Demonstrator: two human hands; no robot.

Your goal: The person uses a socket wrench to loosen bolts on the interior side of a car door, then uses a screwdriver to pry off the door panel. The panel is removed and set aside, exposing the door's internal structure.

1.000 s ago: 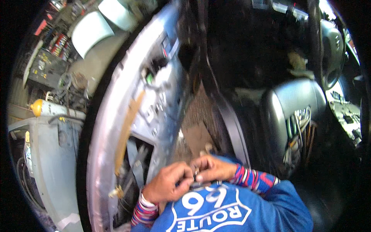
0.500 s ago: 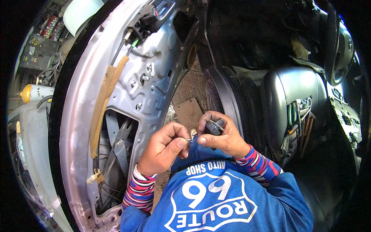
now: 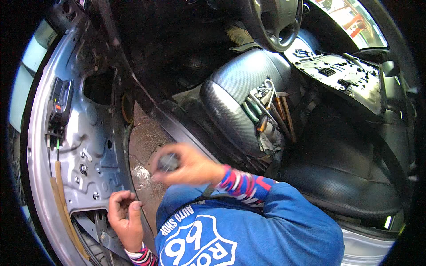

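Note:
My right hand (image 3: pixel 191 166) is blurred by motion over the gap between door and seat. Its fingers curl round a small dark round part (image 3: pixel 169 162), whose kind I cannot make out. Beside the lower part of the stripped car door (image 3: pixel 93 153), my left hand (image 3: pixel 126 217) is raised with fingers half curled and the thumb apart from them. Nothing shows between those fingers. Bare metal, bolts and openings show on the door. A brown sleeve (image 3: pixel 58 195) covers cables along its edge.
On the black car seat (image 3: pixel 230 93) lie pliers (image 3: pixel 253 109), a screwdriver (image 3: pixel 262 123) and other hand tools. A door trim panel (image 3: pixel 339 75) rests farther right. The steering wheel (image 3: pixel 278 44) is at the top. Below the gap shows the wet-looking floor (image 3: pixel 144 173).
My hands have parted; they were together, with a small metal piece in the left fingertips. The right hand has swung left with the dark part. The view has turned toward the seat.

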